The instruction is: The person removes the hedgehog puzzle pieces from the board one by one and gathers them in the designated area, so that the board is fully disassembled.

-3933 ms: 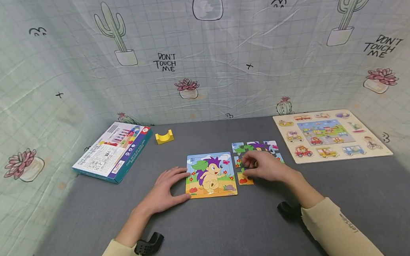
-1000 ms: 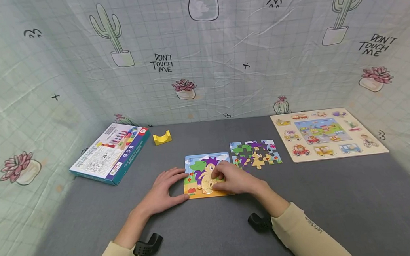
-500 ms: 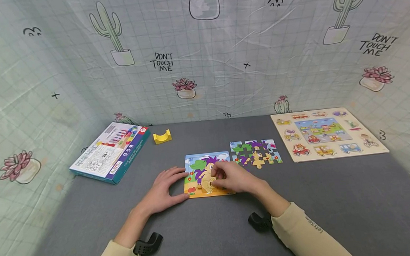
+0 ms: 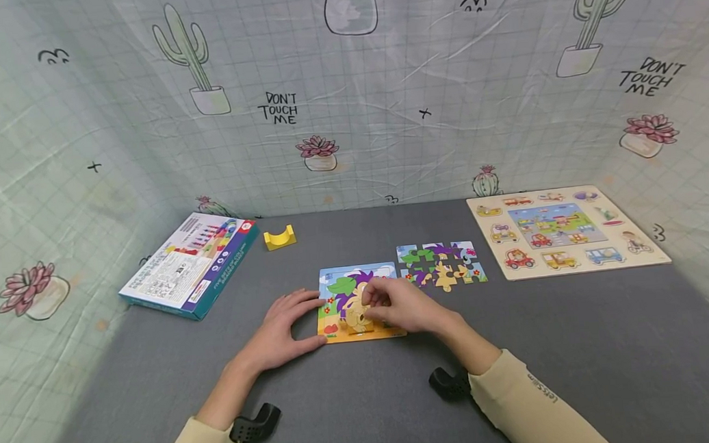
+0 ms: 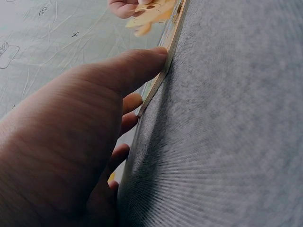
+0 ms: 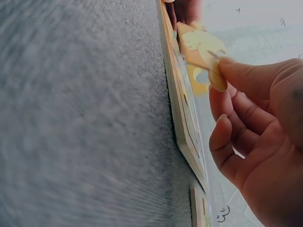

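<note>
A square hedgehog jigsaw board (image 4: 331, 276) lies flat on the grey table in the head view. My left hand (image 4: 284, 328) rests at its left side, fingers fairly straight, with the thumb at the near left corner. Over the board's lower middle, my right hand (image 4: 406, 306) pinches a yellow and orange puzzle piece (image 6: 201, 45) between thumb and fingers. In the right wrist view the piece is tilted and stands out from the board's face. Several loose puzzle pieces (image 4: 445, 275) lie just right of the board. My right hand covers the board's right part.
At the back left lies a teal and white box (image 4: 187, 264), with a yellow curved block (image 4: 279, 238) beside it. A wooden vehicle puzzle board (image 4: 568, 234) lies at the right. Printed cloth (image 4: 386, 144) hangs around the table.
From the loose pieces, my right hand has moved left onto the hedgehog board, where it now pinches a piece. Over the last second it hardly moved while the piece tilted. My left hand stayed put.
</note>
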Available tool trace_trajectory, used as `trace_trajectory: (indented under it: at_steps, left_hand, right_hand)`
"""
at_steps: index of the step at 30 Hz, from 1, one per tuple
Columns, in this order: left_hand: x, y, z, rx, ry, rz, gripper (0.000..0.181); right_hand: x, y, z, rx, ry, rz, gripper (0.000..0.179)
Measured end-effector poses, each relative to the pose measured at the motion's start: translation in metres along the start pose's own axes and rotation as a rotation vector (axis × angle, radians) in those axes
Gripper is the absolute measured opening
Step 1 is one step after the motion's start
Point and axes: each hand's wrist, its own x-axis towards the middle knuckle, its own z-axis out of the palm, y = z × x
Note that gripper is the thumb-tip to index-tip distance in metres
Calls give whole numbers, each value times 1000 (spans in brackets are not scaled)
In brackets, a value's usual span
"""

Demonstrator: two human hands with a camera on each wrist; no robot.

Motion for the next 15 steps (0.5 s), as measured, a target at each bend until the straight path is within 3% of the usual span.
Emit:
trace_trajectory:
  at_steps: [5, 15]
  left_hand:
    - [0, 0, 0, 4, 6, 11, 62]
    - [0, 0, 1, 7, 3, 0, 63]
  right_hand:
    - [-1, -1, -5, 44, 14, 11, 10]
    - [-8, 1, -30, 53, 60, -55, 9]
